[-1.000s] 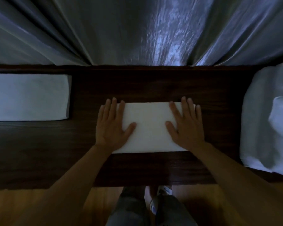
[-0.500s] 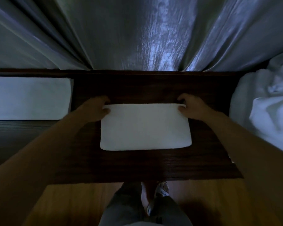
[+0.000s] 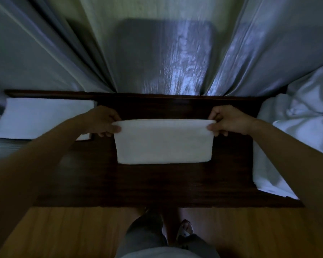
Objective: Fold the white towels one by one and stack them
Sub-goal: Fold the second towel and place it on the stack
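Change: both hands went from pressing flat on the folded towel (image 3: 163,144) to pinching its far corners.
Left hand (image 3: 103,121): pinches far-left corner.
Right hand (image 3: 227,121): pinches far-right corner.
Towel: mid-table (image 3: 138,185).
Stack (image 3: 43,116): far-left corner.
Pile (image 3: 295,131): right edge.

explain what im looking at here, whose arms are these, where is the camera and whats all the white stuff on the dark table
There is no machine here: these are a person's two bare arms, filmed by a wide-angle camera worn on their head, looking forward and down. That is why you see their legs and the wooden floor at the bottom. The left hand and right hand each pinch a far corner of a folded white towel, holding its far edge above the dark wooden table. On the left lies a folded towel stack. On the right sits a rumpled pile of unfolded towels. Behind the table hang grey curtains.
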